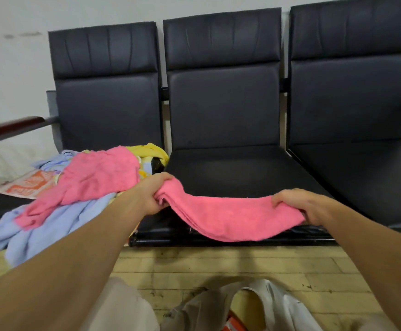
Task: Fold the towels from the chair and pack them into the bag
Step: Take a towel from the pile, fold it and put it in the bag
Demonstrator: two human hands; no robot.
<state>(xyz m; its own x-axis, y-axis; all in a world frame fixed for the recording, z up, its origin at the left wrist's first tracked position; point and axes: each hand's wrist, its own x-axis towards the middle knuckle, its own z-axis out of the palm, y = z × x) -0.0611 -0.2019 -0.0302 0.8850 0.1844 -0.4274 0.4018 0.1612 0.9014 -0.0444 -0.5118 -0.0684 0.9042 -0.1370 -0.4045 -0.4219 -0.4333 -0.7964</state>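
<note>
- Three black padded seats [223, 108] stand in a row against a pale wall, over a worn wooden floor.
- I see my left hand [152, 194] and right hand [297, 206] each clenched on one end of a pink towel [225, 218], folded into a long band that sags between my fingers over the middle seat's front edge.
- Left of my left fingers lies a heap: one more pink towel [94, 177], light blue cloth [51, 225], yellow cloth [151, 149].
- One pale bag [273, 304] sits on the floor below my hands.
</note>
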